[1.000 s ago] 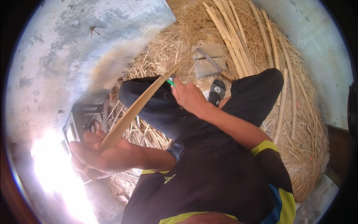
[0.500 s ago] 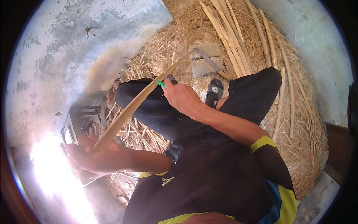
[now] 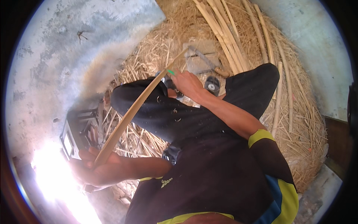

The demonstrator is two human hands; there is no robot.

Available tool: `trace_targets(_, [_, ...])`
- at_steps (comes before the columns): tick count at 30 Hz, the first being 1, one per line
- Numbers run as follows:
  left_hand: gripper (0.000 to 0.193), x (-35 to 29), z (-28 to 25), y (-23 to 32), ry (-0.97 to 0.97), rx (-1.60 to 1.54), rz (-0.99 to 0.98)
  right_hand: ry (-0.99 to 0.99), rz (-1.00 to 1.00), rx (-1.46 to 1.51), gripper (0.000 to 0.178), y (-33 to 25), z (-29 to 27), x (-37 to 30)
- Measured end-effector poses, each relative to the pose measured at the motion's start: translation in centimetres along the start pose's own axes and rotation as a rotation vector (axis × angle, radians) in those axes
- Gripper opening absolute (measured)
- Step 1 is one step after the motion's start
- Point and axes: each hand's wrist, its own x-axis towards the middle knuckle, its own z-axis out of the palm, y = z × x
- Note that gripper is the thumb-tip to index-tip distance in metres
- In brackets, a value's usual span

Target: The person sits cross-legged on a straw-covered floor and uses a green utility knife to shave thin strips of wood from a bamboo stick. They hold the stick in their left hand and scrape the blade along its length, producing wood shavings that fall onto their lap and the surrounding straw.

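Long pale strip, bamboo-looking, runs diagonally from lower left of frame to upper centre, raised over the dark trousers. Left hand, lower left, has fingers curled around the strip's near end; glare washes out part of the grip. Right hand, upper centre, is closed with fingers pinching a small green tool right by the strip's far part; most of the tool is hidden, and whether it touches the strip is unclear.

Handling, judged: strip looks light, thin, fairly stiff but springy, with a slight curve, likely to flex at the narrow far tip. Surface looks smooth, so some slip is possible; edges may be sharp or splintery. Probably splits along the grain rather than snapping. Best hold: the broad near end, flat faces between thumb and fingers, off the edges.

Around: knife with wooden handle across grey blocks, upper centre; more split strips upper right of centre; straw-like shavings beneath.
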Motion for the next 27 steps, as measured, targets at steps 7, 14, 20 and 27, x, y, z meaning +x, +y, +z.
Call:
trace_targets(7, [0.030, 0.0, -0.4, 0.1, -0.126, -0.096, -0.025, -0.001, 0.354, -0.139, 0.020, 15.2, 7.1, 0.7])
trace_targets(14, [0.027, 0.2, -1.1, -0.1, -0.212, -0.279, -0.026, -0.120, 0.388, 0.170, 0.039, 6.4, -0.3, -0.7])
trace_targets(20, [0.019, 0.4, -2.1, -0.1, -0.739, -0.740, 0.054, -0.186, -0.045, 0.823, 0.036, -7.4, -9.8, -7.1])
trace_targets(27, [0.020, -1.5, -1.5, -0.8, -0.906, -0.840, 0.176, -0.103, -0.239, 0.807, 0.047, -9.9, -9.0, -11.4])
